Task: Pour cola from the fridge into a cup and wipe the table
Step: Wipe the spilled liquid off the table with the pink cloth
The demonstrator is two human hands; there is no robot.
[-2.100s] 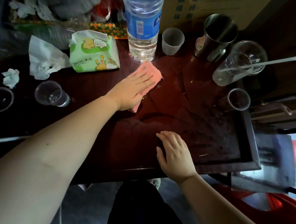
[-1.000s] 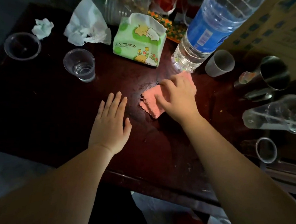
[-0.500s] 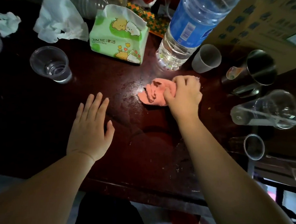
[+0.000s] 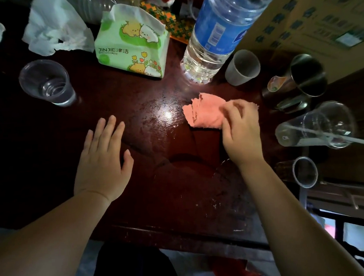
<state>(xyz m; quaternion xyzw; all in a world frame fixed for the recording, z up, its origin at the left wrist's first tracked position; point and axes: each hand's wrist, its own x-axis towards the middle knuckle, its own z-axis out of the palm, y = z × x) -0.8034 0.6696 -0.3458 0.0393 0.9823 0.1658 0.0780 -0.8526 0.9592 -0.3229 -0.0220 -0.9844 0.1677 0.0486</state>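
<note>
Pink cloth, bunched on the dark table, gripped by the curled fingers of the right hand, which cover its right end. Beyond these fingertips stand a water bottle and a small grey cup. Left hand lies flat, fingers spread, holding nothing; beyond it stand a clear cup and a tissue pack.
</note>
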